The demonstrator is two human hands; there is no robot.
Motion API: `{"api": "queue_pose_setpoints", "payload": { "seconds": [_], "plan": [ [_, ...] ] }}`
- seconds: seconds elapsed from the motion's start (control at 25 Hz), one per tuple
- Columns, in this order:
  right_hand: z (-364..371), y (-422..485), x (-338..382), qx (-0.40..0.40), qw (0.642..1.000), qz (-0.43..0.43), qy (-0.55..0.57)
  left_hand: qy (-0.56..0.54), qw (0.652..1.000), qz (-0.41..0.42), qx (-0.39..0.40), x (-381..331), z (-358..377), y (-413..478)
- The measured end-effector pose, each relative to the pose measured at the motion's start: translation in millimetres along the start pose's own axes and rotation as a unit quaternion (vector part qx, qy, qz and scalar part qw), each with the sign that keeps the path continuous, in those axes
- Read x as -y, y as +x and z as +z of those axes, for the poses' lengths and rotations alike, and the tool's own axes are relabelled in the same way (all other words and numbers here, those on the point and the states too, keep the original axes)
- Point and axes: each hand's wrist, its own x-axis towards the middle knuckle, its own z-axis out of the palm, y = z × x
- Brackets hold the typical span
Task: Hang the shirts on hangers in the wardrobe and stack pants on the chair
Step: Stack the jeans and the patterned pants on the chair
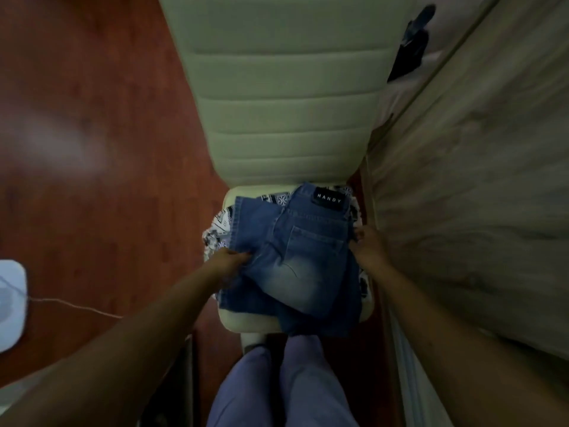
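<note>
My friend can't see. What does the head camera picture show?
The left hand and right hand hold folded blue jeans by their side edges on a cream chair, over a black-and-white patterned cloth.

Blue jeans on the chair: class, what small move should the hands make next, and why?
Probably nudge the blue jeans back toward the backrest, then let go. The left hand and right hand grip their sides. They already lie folded on the patterned garment on the chair, but their near edge seems to overhang the seat front.
</note>
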Motion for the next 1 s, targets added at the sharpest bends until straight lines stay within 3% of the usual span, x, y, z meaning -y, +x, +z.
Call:
{"api": "queue_pose_setpoints", "payload": {
  "seconds": [0.08, 0.24, 0.48, 0.64, 0.84, 1.0],
  "plan": [
    [11.6, 25.1, -14.1, 0.025, 0.999, 0.041, 0.01, -0.048, 0.998, -0.047, 0.01, 18.3, 19.9, 25.4],
    [26.6, 55.1, -28.9, 0.062, 0.995, 0.081, 0.018, -0.112, 0.991, -0.064, -0.02, 36.1, 38.8, 48.0],
    [43.7, 65.9, -23.2, 0.045, 0.988, 0.038, 0.146, -0.173, 0.98, -0.071, -0.062, 41.0, 53.8, 59.3],
    [39.7, 61.7, -11.6, 0.025, 0.985, 0.039, 0.169, -0.184, 0.978, -0.069, -0.067, 44.2, 57.4, 63.2],
    [34.5, 3.2, 31.1, 0.049, 0.962, -0.006, 0.268, -0.242, 0.966, -0.058, -0.067, 48.1, 57.6, 63.5],
    [50.4, -67.1, 56.0, 0.097, 0.917, 0.001, 0.388, -0.29, 0.956, -0.018, -0.041, 60.1, 52.7, 53.1]
  ]
}}
